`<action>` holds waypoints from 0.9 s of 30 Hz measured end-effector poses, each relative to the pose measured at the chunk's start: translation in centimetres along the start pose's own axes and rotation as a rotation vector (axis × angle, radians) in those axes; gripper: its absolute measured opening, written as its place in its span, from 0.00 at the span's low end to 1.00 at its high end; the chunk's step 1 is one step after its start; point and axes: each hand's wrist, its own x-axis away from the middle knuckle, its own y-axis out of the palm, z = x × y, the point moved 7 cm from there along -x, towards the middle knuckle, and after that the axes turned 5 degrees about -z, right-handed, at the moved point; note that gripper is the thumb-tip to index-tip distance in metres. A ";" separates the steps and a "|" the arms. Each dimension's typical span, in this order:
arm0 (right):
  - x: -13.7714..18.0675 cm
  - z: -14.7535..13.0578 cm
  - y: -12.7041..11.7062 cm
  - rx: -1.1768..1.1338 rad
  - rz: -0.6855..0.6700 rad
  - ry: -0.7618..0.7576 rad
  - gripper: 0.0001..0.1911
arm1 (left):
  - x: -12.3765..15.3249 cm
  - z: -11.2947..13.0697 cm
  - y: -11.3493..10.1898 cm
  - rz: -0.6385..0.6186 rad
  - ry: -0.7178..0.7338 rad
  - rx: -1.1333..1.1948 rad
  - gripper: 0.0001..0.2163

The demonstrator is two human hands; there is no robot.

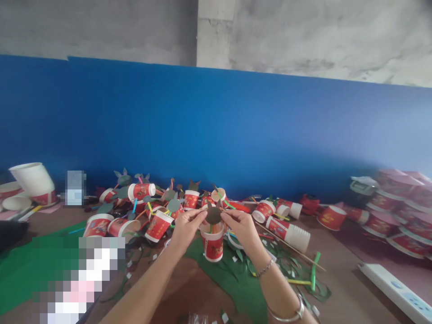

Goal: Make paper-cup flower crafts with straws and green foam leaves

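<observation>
A dark green round paper cutout with pointed ears (213, 215) is held upright at the middle of the head view. My left hand (188, 226) pinches its left edge between thumb and fingers. On the opposite edge, my right hand (241, 227) pinches it the same way. Directly below and partly behind it stands a red printed paper cup (213, 248) with a white rim. Something orange, perhaps a straw, shows inside the cup's mouth. Whether the cutout is joined to the cup is hidden. Dark green paper (232, 281) lies beneath the cup on the brown tabletop.
Behind my hands, red paper cups (159, 226) lie heaped with straws and green cutouts. A cup stack (288, 234) lies to the right, near a thin stick and green straw (315, 272). Stacked cups (381, 222) and a white power strip (400, 290) sit farther right. Paper scraps litter the table.
</observation>
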 end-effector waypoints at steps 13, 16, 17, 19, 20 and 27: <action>-0.1 -0.1 0.0 0.086 -0.030 -0.026 0.17 | -0.2 -1.4 0.5 -0.014 -0.078 0.229 0.12; -0.3 0.1 0.3 0.143 -0.066 -0.045 0.15 | -0.3 -1.6 0.6 -0.028 -0.082 0.240 0.11; -0.3 0.1 0.4 0.159 -0.082 -0.050 0.13 | -0.3 -1.7 0.7 -0.032 -0.079 0.234 0.11; -0.3 0.1 0.4 0.192 -0.096 -0.049 0.12 | -0.4 -1.9 0.7 -0.047 -0.067 0.215 0.11; -0.2 0.1 0.4 0.210 -0.095 -0.045 0.11 | -0.5 -2.0 0.7 -0.052 -0.061 0.202 0.11; 0.4 -1.0 0.3 0.300 -0.069 -0.080 0.09 | -0.5 -2.1 0.6 -0.046 -0.020 0.061 0.12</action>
